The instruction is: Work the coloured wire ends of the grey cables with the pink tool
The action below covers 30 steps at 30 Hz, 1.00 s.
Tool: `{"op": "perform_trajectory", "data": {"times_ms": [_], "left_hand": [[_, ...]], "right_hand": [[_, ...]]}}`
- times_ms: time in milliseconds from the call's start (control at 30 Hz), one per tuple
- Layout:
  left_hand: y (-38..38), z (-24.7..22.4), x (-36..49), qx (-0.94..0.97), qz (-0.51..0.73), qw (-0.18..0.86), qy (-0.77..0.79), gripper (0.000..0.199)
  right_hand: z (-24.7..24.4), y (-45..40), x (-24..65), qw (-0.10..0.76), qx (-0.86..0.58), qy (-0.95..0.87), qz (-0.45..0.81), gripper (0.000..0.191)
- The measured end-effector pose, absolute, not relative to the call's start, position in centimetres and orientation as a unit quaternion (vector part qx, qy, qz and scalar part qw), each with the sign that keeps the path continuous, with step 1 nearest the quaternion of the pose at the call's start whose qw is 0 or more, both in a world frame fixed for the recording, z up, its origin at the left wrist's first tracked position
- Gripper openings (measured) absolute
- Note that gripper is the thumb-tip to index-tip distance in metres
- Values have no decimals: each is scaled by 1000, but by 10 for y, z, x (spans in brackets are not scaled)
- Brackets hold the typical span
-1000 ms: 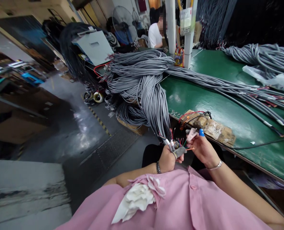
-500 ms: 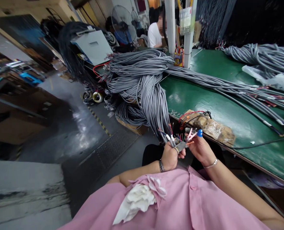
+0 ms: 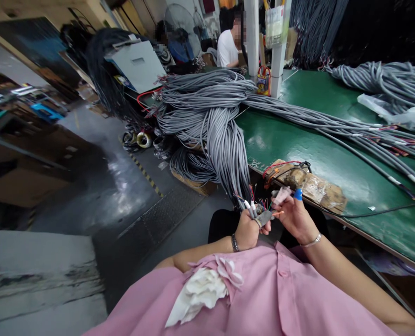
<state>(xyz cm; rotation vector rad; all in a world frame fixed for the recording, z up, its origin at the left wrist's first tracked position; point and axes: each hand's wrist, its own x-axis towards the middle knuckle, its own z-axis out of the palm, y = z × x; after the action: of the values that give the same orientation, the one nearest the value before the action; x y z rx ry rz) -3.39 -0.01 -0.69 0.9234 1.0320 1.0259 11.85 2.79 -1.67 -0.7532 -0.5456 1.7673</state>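
My left hand (image 3: 248, 229) is closed around the ends of several grey cables (image 3: 252, 211). Thin coloured wires (image 3: 263, 203) fan out from the cut ends, and a bare copper end (image 3: 278, 213) points toward my other hand. A stubby grey piece (image 3: 263, 218) lies across the left fingers. Just to the right, my right hand (image 3: 298, 219) grips a small pink V-shaped tool (image 3: 281, 195), blurred by motion, so its exact kind is unclear. A blue finger cover (image 3: 298, 194) sits on one digit of that hand.
A green worktable (image 3: 319, 154) runs along the right, with a taped wooden block (image 3: 314, 189) near its edge. A thick bundle of grey cable (image 3: 224, 135) droops off its left end. A person (image 3: 227, 49) in white sits beyond a post (image 3: 278, 60).
The pink tool has turned and blurred in my right hand, whose fingers have shifted slightly. My left hand keeps hold of the cables. The whole view has moved a little.
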Motion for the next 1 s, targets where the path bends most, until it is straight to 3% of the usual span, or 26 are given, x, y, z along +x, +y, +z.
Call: {"op": "perform_trajectory", "data": {"times_ms": [67, 167, 267, 433, 567, 800, 1000], "left_hand": [[-2, -7, -38, 422, 441, 646, 459, 39], [-5, -6, -44, 455, 414, 641, 459, 39], [-6, -6, -47, 482, 392, 643, 449, 37], [-4, -4, -47, 531, 306, 671, 417, 36], [-1, -5, -47, 517, 277, 688, 426, 40], [4, -16, -45, 436, 385, 673, 456, 42], [4, -17, -46, 461, 361, 689, 426, 42]], "right_hand": [[-16, 23, 128, 482, -313, -269, 773, 55], [-12, 17, 137, 415, -346, -347, 767, 37], [-8, 14, 137, 404, -391, -426, 709, 22], [-2, 9, 126, 385, -397, -495, 670, 22], [-4, 6, 127, 402, -407, -503, 648, 22], [-11, -2, 127, 433, -415, -442, 667, 21], [-4, -5, 113, 458, -394, -436, 667, 17]]}}
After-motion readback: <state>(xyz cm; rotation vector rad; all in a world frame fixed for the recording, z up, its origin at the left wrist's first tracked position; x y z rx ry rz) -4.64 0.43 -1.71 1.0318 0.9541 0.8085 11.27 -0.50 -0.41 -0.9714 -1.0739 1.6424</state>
